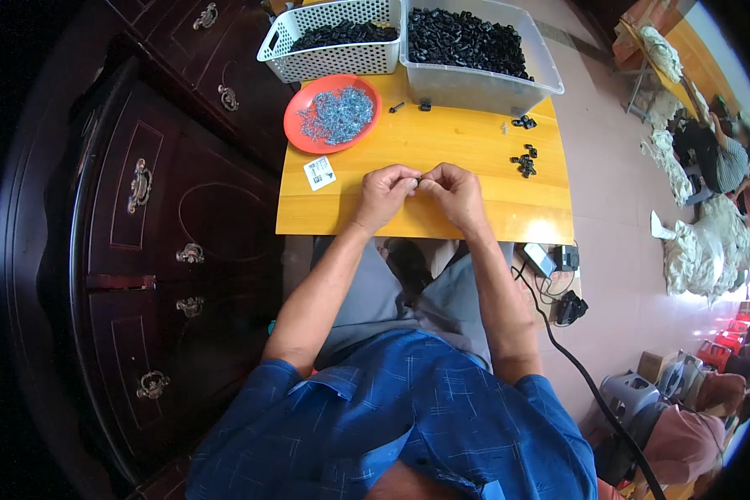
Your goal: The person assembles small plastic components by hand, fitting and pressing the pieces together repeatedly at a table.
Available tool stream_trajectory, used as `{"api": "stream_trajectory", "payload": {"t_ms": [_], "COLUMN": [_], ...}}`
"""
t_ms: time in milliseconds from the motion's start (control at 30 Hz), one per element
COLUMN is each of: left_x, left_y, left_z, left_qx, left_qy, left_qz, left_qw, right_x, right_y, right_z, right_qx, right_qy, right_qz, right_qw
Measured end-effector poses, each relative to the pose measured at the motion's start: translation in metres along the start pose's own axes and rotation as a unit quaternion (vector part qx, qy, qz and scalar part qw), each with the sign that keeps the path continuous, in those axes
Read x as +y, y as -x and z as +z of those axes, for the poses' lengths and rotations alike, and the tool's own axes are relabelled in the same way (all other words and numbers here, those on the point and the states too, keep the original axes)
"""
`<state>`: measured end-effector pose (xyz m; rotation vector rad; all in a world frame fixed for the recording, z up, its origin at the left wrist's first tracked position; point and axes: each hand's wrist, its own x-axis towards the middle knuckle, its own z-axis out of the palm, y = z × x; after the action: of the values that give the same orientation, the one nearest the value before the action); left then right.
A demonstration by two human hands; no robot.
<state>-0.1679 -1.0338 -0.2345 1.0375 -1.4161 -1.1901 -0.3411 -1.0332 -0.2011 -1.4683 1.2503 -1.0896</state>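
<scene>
- In the head view, 2 bare hands are seen over the near part of 1 yellow wooden table (442, 142).
- 1 small dark piece (418, 181) is held between the fingertips of both hands, above the table's near half; its shape is mostly covered by the fingers.
- The left hand (383, 196) is closed to a narrow pinch, with thumb and fingers brought together at the piece.
- The right hand (457, 196) is likewise narrowed to a pinch, with the piece met from the other side.
- 1 red plate (292, 125) is placed at the table's left, and small silvery parts (339, 115) are heaped in it, too many to be counted.
- 1 white card (319, 173) is laid between the plate and the left hand.
- 1 white perforated basket (342, 62) and 1 clear plastic bin (462, 86) are set side by side at the far edge; both are stocked with black parts, which cannot be counted.
- 2 loose black pieces (397, 107) are seen between the plate and the bin.
- 2 groups of black pieces are laid at the table's right: a smaller group (525, 122) near the bin and a larger group (526, 162) nearer the right hand; exact counts cannot be told.
- 6 metal handles (140, 185) are shown on the dark cabinet (217, 221) at left.
</scene>
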Motion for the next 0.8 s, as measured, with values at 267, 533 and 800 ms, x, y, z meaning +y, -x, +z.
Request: {"api": "stream_trajectory", "payload": {"t_ms": [267,533,800], "left_x": [0.003,0.01,0.015], "left_y": [-0.002,-0.002,0.001], "left_z": [0.001,-0.006,-0.011], "left_qx": [0.011,-0.029,-0.066], "left_qy": [0.015,0.086,0.106], "left_qz": [0.023,-0.01,-0.006], "left_qw": [1.0,0.996,0.992], "right_x": [0.009,0.013,0.013], "right_y": [0.005,0.004,0.008], "right_z": [0.008,-0.006,-0.01], "right_qx": [0.028,-0.062,-0.103], "right_qy": [-0.037,-0.113,-0.292], "right_qz": [0.043,0.053,0.095], "right_qw": [0.998,0.99,0.946]}}
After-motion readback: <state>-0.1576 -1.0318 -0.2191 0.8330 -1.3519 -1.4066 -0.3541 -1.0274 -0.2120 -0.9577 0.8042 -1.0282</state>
